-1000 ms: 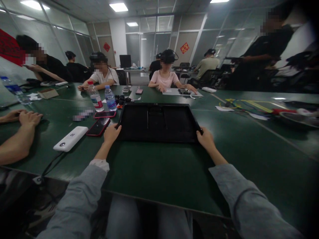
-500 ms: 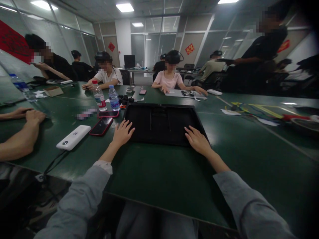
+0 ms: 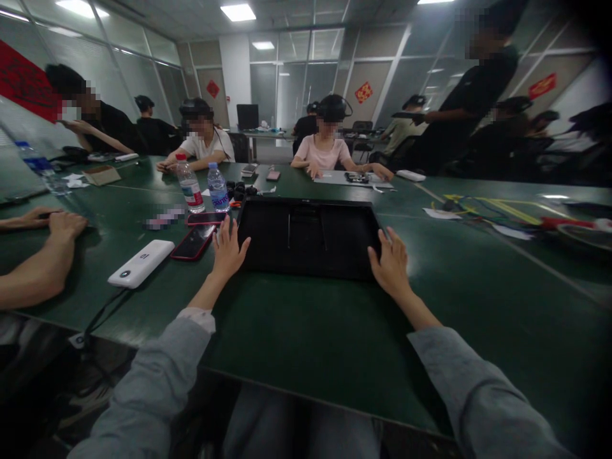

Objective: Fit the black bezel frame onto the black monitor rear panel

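In front of me a flat black rectangular case [image 3: 268,245] with a raised rim lies on the green table [image 3: 287,331]. Two thin straight lines run across its dark inside; I cannot make out its exact kind. My left hand [image 3: 228,254] is at the left edge of the case, fingers spread, thumb toward the rim. At the right edge is my right hand [image 3: 391,262], fingers apart and pointing away from me. Both hands are open; whether the thumbs touch the rim I cannot tell.
Left of the case lie red-edged phones [image 3: 194,242] and a white power bank [image 3: 142,263] with a black cord. Two bottles [image 3: 191,190] stand behind them. A neighbour's forearms [image 3: 43,268] rest at left. Coloured cables [image 3: 492,213] lie at right.
Both hands have shifted outward and slightly up, from over the case's near corners to its side edges. The case has stayed put. A standing person at back right has moved left.
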